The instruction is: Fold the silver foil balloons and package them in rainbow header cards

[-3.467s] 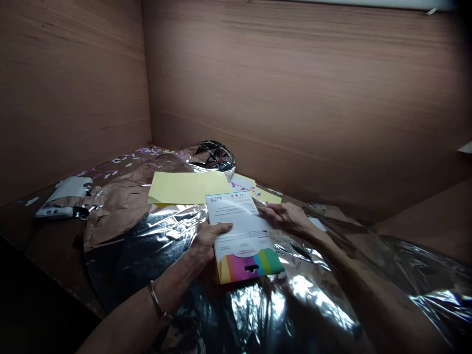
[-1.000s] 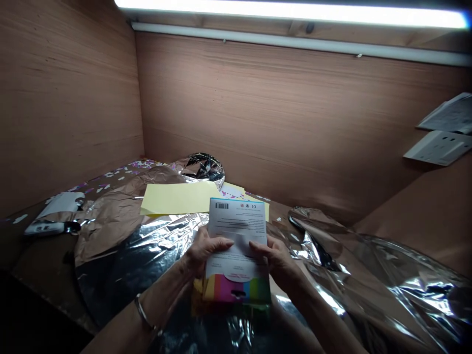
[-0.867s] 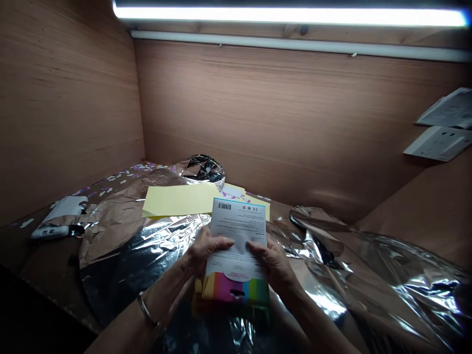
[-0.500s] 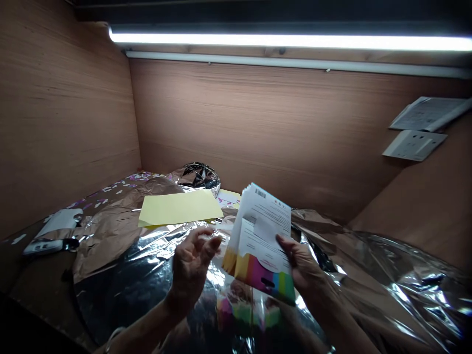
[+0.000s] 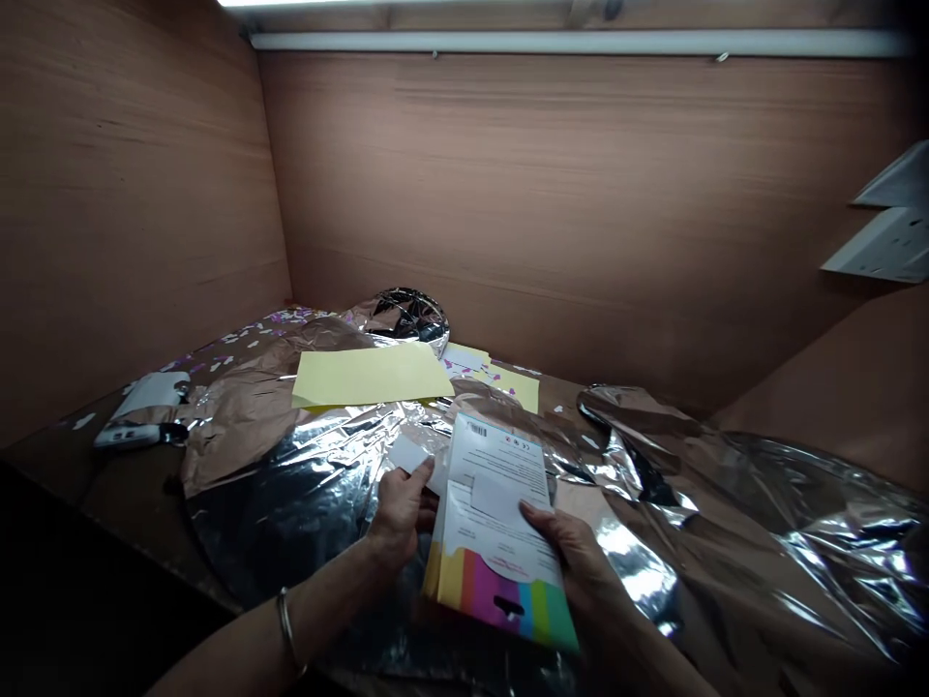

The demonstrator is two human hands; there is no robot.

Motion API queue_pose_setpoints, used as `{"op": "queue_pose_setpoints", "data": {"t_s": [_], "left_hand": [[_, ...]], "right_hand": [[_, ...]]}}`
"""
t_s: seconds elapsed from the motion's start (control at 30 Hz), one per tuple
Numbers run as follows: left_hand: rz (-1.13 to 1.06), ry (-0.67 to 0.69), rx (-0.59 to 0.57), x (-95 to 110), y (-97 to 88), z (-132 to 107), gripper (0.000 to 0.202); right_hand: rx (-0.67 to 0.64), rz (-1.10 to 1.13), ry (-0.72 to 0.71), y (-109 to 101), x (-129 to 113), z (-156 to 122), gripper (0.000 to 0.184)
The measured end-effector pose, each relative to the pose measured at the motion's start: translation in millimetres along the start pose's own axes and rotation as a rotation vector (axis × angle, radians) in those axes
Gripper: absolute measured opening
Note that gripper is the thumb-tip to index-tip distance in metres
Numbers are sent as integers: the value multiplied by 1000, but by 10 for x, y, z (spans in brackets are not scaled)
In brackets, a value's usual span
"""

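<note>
White paper packet [image 5: 497, 494], rainbow-striped, between hands [image 5: 399, 513] [image 5: 573, 561]

Craft workspace in a brown wood-veneer booth [image 5: 552, 213]: crinkled silver foil sheets [image 5: 276, 494] and pale yellow paper [image 5: 370, 376] spread over a dark wooden worktop [image 5: 137, 494], a rainbow-striped paper packet [image 5: 494, 542] above.

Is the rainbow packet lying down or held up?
Held up: the right hand grips the rainbow packet above the foil.

Your right fingers [image 5: 541, 518] hide part of the rainbow-striped pack [image 5: 494, 552]; its fine print is too small to read, and the white sheets [image 5: 889, 247] far right of your fingers run off the picture's edge.
</note>
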State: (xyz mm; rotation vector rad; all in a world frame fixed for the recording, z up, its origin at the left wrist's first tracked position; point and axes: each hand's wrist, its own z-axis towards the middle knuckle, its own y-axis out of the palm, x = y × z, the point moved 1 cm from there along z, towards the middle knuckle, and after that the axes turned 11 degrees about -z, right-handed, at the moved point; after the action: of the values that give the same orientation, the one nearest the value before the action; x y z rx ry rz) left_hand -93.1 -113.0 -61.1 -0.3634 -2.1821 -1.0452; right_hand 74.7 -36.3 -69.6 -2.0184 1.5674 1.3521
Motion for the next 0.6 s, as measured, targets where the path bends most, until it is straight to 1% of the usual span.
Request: {"op": "queue_pose_setpoints", "data": {"t_s": [0.1,0.17,0.2,0.27,0.3,0.33,0.4,0.43,0.47,0.5,0.53,0.57,0.6], "left_hand": [[212,102,40,-9,-33,-10,34],[361,250,42,22,-47,-40,34],[394,335,25,38,-58,-59,33],[370,464,-49,48,-96,-100,26],[331,488,-100,38,-122,-117,21],[288,490,-141,22,-149,-133,15],[237,458,-194,-15,-187,-157,12],[239,438,-215,-28,-190,-167,14],[243,420,-238,-33,-180,-175,16],[251,408,-253,-30,-161,-183,18],[264,400,-260,-20,-136,-189,18],[272,392,-260,-5,-110,-193,18],[252,380,-254,11,-88,-197,18]], "right_hand": [[54,-37,2,9,38,24,36],[69,-72,-12,9,54,54,35],[60,-94,-14,4,58,71,35],[21,-171,-7,-12,47,102,34],[-11,-245,3,-23,31,112,33],[-29,-371,-3,-35,8,116,33],[7,-687,-67,-63,-47,107,34],[68,-846,-136,-75,-70,96,33],[152,-1002,-255,-83,-86,83,31],[235,-1150,-423,-83,-91,69,30],[285,-1280,-626,-76,-79,57,30],[276,-1393,-844,-61,-49,49,30],[222,-1491,-1055,-45,-7,47,31]]}}
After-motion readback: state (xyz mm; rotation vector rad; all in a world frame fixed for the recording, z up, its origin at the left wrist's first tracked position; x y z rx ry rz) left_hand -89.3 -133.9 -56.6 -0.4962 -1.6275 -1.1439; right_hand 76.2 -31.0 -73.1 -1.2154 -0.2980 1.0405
